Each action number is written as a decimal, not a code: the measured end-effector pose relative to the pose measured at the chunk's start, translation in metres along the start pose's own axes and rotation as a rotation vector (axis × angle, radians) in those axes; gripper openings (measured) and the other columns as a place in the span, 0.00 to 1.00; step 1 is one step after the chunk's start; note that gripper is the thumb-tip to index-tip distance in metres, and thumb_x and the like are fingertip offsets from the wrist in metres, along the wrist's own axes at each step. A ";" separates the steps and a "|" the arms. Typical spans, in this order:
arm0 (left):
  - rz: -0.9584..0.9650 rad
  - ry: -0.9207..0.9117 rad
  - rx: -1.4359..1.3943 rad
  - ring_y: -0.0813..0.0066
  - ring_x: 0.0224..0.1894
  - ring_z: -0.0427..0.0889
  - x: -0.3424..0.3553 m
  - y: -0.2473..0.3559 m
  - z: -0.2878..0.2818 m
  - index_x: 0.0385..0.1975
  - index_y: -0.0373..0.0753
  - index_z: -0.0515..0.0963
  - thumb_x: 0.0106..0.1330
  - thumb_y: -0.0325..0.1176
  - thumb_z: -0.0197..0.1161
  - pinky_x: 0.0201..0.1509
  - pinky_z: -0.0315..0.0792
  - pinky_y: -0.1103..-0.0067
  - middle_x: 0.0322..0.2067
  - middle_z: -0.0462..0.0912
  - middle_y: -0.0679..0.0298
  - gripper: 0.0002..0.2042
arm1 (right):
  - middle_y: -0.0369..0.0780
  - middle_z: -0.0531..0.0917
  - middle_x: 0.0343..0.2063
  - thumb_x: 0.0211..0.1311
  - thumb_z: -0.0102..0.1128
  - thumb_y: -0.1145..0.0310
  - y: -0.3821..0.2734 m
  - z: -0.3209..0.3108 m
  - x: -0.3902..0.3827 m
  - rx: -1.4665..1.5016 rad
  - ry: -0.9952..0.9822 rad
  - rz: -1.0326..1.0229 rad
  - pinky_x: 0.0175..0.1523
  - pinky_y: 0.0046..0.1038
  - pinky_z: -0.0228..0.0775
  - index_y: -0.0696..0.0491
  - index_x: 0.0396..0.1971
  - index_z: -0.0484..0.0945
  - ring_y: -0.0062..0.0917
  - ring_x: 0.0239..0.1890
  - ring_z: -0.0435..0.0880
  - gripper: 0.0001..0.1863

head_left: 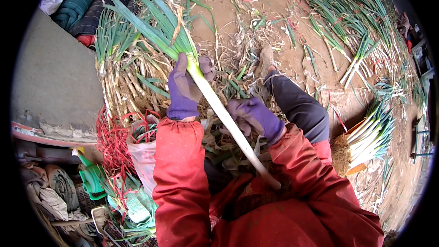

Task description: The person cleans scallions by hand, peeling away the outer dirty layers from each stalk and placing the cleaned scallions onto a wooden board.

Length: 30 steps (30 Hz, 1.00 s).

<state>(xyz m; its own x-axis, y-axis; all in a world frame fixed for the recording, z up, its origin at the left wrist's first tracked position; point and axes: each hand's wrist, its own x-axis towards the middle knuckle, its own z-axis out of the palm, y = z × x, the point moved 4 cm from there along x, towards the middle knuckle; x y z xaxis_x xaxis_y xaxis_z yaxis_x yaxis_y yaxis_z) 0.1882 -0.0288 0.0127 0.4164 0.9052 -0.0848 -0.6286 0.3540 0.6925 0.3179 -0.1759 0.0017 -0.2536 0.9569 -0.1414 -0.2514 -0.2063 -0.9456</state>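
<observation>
A long leek (222,111) slants across the middle, its green leaves fanning to the upper left and its white shank running down toward my lap. My left hand (186,82), in a purple and grey glove, is closed round it where green turns to white. A dry brown leaf (177,28) hangs among its green blades. Just right of the shank is my right hand (256,116), gloved the same way, with its fingers curled in. Whatever those fingers hold, if anything, is hidden.
Untrimmed leeks (121,71) lie in a heap at left, beside red ties (112,142) and a plastic bag (142,155). A bundle of cleaned leeks (368,139) rests at right. More leeks (352,13) spread at the far right. Peeled scraps (244,41) litter the ground around my foot.
</observation>
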 end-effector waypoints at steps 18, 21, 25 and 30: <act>0.003 0.097 0.168 0.82 0.14 0.66 -0.010 -0.017 0.021 0.51 0.44 0.68 0.67 0.35 0.55 0.17 0.61 0.81 0.24 0.75 0.68 0.14 | 0.39 0.81 0.17 0.49 0.65 0.47 0.024 -0.001 -0.058 -0.759 0.088 -0.050 0.22 0.26 0.68 0.56 0.31 0.82 0.25 0.16 0.79 0.24; -0.016 0.095 0.166 0.79 0.13 0.69 -0.006 -0.017 0.015 0.44 0.42 0.70 0.64 0.34 0.57 0.14 0.65 0.79 0.22 0.76 0.65 0.11 | 0.35 0.81 0.18 0.53 0.64 0.60 0.022 0.013 -0.056 -0.814 0.079 0.047 0.23 0.23 0.66 0.56 0.32 0.83 0.18 0.18 0.79 0.14; -0.027 0.066 0.191 0.82 0.13 0.66 -0.003 -0.015 0.014 0.50 0.45 0.68 0.66 0.35 0.56 0.16 0.60 0.81 0.22 0.76 0.69 0.14 | 0.34 0.80 0.18 0.51 0.63 0.72 0.034 0.001 -0.062 0.094 0.028 0.284 0.25 0.20 0.65 0.59 0.33 0.82 0.17 0.19 0.77 0.09; -0.042 0.107 0.182 0.81 0.13 0.68 0.000 -0.012 0.011 0.49 0.43 0.69 0.65 0.37 0.58 0.14 0.63 0.81 0.22 0.77 0.68 0.15 | 0.34 0.79 0.18 0.48 0.65 0.74 0.023 0.008 -0.061 -0.063 0.025 0.070 0.22 0.17 0.62 0.59 0.28 0.81 0.13 0.16 0.72 0.07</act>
<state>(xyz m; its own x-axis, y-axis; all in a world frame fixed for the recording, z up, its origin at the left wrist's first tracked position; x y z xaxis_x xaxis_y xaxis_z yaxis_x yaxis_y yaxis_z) 0.2028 -0.0357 0.0128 0.3617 0.9138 -0.1849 -0.4791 0.3523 0.8040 0.3203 -0.2402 -0.0088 -0.2447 0.9457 -0.2141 -0.1742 -0.2601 -0.9497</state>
